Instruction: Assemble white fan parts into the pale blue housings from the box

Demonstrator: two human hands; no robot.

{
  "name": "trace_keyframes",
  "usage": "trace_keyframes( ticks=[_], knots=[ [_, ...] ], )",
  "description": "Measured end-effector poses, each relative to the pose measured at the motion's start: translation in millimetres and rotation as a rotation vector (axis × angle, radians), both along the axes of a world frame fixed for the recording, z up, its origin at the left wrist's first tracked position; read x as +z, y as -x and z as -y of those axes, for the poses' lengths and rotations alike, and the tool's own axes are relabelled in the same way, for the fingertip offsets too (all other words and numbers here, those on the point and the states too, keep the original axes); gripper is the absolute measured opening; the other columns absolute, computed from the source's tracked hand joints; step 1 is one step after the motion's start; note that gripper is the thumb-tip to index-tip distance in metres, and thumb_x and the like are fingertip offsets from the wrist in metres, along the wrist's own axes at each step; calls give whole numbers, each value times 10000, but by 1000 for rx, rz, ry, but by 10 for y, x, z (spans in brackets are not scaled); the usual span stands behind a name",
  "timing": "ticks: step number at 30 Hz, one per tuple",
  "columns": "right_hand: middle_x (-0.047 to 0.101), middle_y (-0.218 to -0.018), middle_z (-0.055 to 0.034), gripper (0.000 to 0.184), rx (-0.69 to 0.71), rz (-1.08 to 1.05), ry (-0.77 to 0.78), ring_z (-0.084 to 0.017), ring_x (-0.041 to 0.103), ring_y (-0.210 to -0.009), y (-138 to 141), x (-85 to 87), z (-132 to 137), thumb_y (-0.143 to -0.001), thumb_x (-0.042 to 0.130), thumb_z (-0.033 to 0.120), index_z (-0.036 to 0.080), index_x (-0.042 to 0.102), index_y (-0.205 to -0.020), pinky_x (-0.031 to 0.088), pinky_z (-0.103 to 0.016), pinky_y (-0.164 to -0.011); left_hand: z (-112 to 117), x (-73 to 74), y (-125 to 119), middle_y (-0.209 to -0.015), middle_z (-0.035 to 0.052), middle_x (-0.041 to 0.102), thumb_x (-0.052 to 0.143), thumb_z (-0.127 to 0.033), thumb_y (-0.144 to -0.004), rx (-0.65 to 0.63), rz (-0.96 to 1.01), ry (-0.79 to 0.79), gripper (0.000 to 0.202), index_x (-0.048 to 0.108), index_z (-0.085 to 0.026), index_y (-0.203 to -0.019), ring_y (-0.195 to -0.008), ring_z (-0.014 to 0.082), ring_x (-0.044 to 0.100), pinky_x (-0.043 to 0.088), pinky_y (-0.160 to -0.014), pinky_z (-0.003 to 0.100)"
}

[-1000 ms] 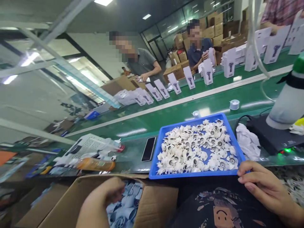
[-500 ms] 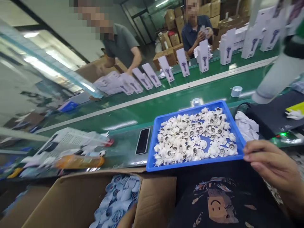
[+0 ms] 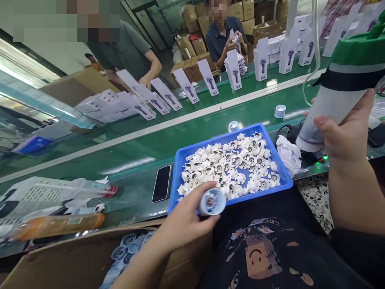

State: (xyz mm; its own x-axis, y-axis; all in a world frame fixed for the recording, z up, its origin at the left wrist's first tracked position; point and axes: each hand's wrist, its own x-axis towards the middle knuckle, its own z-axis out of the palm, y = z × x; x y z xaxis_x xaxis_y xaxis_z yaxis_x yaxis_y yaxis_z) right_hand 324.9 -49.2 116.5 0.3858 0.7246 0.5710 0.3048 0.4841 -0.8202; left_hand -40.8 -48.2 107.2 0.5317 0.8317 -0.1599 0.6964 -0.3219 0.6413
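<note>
Pale-blue cylindrical housing (image 3: 213, 202), pinched between thumb and fingers of the left hand (image 3: 188, 220) near the blue tray's (image 3: 255, 194) front edge, faces its wearer, seemingly for inspection access, while the right hand (image 3: 345, 134) wraps a green-topped bottle (image 3: 339, 96), probably for steadiness.

I was in my black tee (image 3: 284, 230), square frowny-face print (image 3: 258, 261) up front, ragged little patches (image 3: 293, 244) around it, right sleeve (image 3: 357, 245) just plain black.
</note>
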Motion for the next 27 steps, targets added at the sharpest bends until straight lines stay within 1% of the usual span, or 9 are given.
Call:
trace_keyframes(
  ticks=[3, 6, 8, 11, 13, 17, 20, 23, 27],
  knots=[
    [610, -1011, -27, 619, 150, -261, 65, -156, 629, -792, 174, 123, 77, -563, 862, 473, 244, 525, -1030, 570, -308, -672, 25, -103, -549, -1241, 123, 635, 769, -388, -653, -209, 57, 20, 739, 468, -259, -1316, -1097, 335, 625, 502, -948, 498],
    [615, -860, 38, 571, 326, -356, 161, -126, 631, -691, 398, 337, 182, -549, 825, 522, 192, 571, -940, 563, -293, -635, 16, -175, -859, -1214, 107, 654, 822, -475, -631, -333, 158, 4, 790, 477, -277, -1314, -1062, 321, 641, 512, -917, 476],
    [608, -900, 59, 570, 383, -353, 186, -128, 657, -771, 545, 498, 231, -664, 673, 661, 188, 550, -959, 563, -312, -705, 3, -222, -1002, -1203, 93, 666, 813, -488, -653, -394, 276, -42, 701, 536, -273, -1260, -1053, 300, 646, 508, -925, 441],
    [609, -893, 51, 635, 434, -399, 172, -138, 681, -901, 702, 654, 267, -820, 292, 779, 192, 487, -963, 569, -344, -790, 9, -302, -1181, -1128, 84, 686, 783, -467, -696, -388, 498, -156, 552, 599, -231, -1159, -990, 265, 652, 513, -898, 392],
    [626, -868, 35, 694, 482, -395, 136, -141, 697, -844, 754, 662, 283, -821, 208, 811, 193, 475, -991, 589, -350, -754, 35, -343, -1273, -983, 64, 695, 758, -459, -715, -341, 605, -206, 443, 625, -200, -1050, -849, 224, 652, 529, -782, 343],
    [649, -943, -18, 797, 436, -232, 188, -180, 709, -757, 781, 556, 327, -734, 270, 906, 178, 511, -949, 605, -379, -687, 99, -351, -1378, -743, 14, 619, 741, -476, -711, -330, 665, -240, 341, 620, -182, -836, -659, 163, 584, 492, -622, 288],
    [648, -969, -29, 857, 389, -171, 259, -233, 712, -870, 783, 514, 364, -680, 238, 960, 187, 521, -920, 612, -417, -742, 123, -322, -1410, -753, 21, 619, 737, -462, -713, -345, 675, -211, 323, 623, -184, -831, -680, 173, 591, 501, -638, 305],
    [642, -965, -23, 864, 414, -156, 281, -269, 694, -977, 771, 529, 386, -691, 200, 961, 199, 526, -935, 611, -455, -781, 126, -314, -1423, -767, 25, 621, 726, -459, -725, -346, 693, -189, 311, 622, -188, -835, -697, 181, 600, 507, -645, 312],
    [643, -917, -5, 861, 452, -197, 262, -250, 709, -904, 767, 553, 391, -718, 284, 931, 221, 511, -1148, 609, -484, -777, 140, -309, -1415, -757, 16, 615, 738, -439, -727, -361, 712, -212, 294, 620, -190, -827, -693, 172, 596, 502, -647, 301]
  ],
)
